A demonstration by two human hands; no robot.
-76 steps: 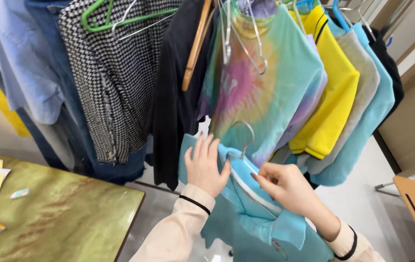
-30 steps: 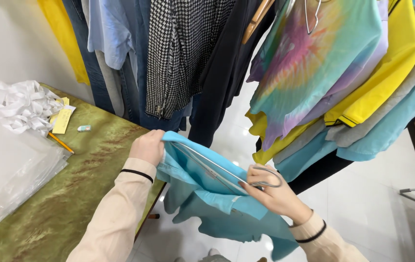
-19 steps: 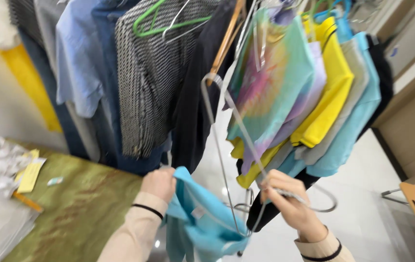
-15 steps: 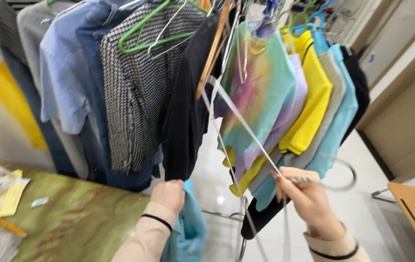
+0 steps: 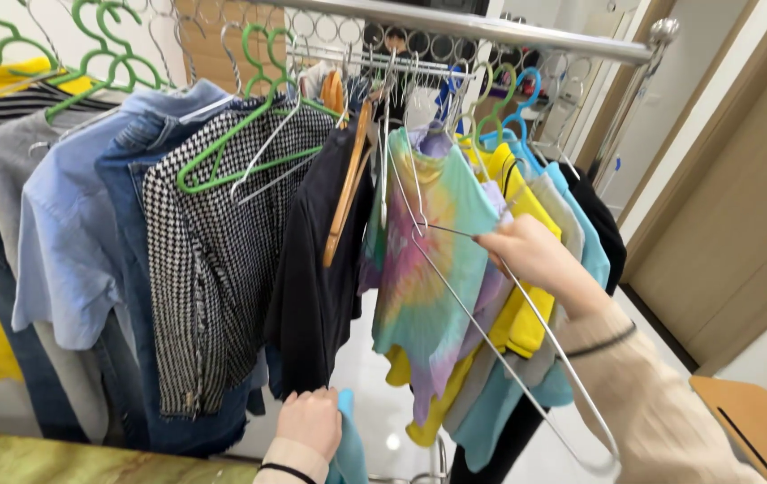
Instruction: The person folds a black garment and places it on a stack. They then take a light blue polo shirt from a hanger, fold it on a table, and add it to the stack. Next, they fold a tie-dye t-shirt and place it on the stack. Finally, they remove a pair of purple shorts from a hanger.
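right hand (image 5: 527,255) at 3 o'clock, clamped on one wire hanger (image 5: 500,350) raised toward the rail (image 5: 473,27); left hand (image 5: 310,421) at 6 o'clock, closed on one teal shirt (image 5: 348,444) hanging low. about ten garments on the rail, among them one tie-dye tee (image 5: 424,269) and one checked shirt (image 5: 213,269). green table (image 5: 61,459) at 7 o'clock, pale glossy floor below, wooden door at 3 o'clock.

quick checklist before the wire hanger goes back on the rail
1. Wire hanger empty of clothing: ok.
2. Right hand grips the hanger near its hook end: ok.
3. Left hand keeps the teal shirt clear of the hanger: ok.
4. Hook on the rail: not ok, it is below the rail.
5. Free gap on the rail: cannot tell, hooks crowd it.
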